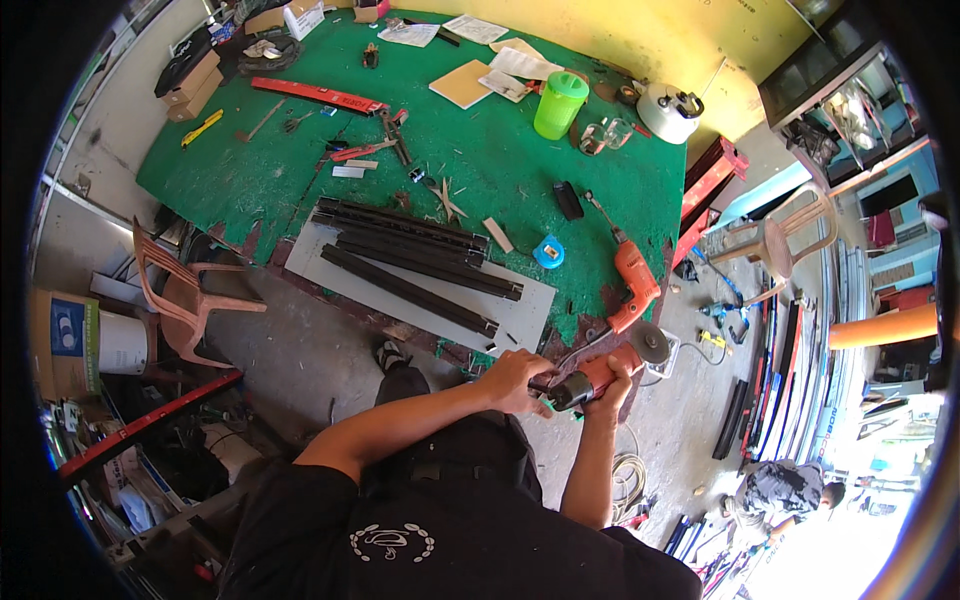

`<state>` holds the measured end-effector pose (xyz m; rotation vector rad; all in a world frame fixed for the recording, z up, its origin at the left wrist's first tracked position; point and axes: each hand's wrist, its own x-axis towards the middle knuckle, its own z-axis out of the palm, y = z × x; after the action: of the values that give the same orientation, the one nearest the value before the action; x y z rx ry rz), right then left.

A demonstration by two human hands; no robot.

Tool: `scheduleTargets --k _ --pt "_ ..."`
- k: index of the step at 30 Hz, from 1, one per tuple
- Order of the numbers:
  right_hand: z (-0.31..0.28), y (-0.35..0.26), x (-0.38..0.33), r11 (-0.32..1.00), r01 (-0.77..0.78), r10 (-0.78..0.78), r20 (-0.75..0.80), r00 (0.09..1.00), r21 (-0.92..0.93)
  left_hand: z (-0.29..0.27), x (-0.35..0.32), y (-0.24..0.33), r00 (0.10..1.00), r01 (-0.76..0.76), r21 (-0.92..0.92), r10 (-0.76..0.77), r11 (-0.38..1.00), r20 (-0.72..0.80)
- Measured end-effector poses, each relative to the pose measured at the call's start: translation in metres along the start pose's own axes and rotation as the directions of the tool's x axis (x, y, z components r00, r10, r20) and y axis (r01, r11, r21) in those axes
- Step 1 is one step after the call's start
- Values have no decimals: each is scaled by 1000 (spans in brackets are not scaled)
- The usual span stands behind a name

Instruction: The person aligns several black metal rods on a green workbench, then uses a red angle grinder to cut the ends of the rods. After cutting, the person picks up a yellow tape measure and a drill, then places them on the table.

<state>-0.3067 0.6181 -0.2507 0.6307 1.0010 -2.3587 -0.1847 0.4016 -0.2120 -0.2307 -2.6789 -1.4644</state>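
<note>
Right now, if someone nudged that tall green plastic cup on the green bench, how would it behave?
The green cup stands upright and looks taller than wide, so a push near its lid would probably tip it. It seems to be thin plastic, likely light unless full. Its round body would probably roll across the bench once down.

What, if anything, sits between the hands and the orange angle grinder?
Nothing visible. Both the left hand and the right hand already grip the angle grinder at the edge of the green table; the orange drill lies just beyond.
</note>
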Motion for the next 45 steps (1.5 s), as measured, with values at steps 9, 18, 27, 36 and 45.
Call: scheduleTargets --k 9,18,27,36,45 --pt "22 -29 70 947 -113 178 199 964 -300 -60 -191 -126 696 549 -102 -387 829 605" --pt "41 -28 166 766 -231 380 134 915 -600 -97 -373 -134 249 863 -457 -968 217 12" --pt "58 -12 195 605 -144 328 80 941 -784 -22 -340 -84 241 941 291 -948 175 -209" --pt "63 -14 188 486 -50 133 17 991 -873 -83 -387 -71 234 663 -607 -891 439 -388" --pt "54 -2 181 70 151 -137 141 980 -986 -78 -221 11 951 229 -803 -302 550 64"
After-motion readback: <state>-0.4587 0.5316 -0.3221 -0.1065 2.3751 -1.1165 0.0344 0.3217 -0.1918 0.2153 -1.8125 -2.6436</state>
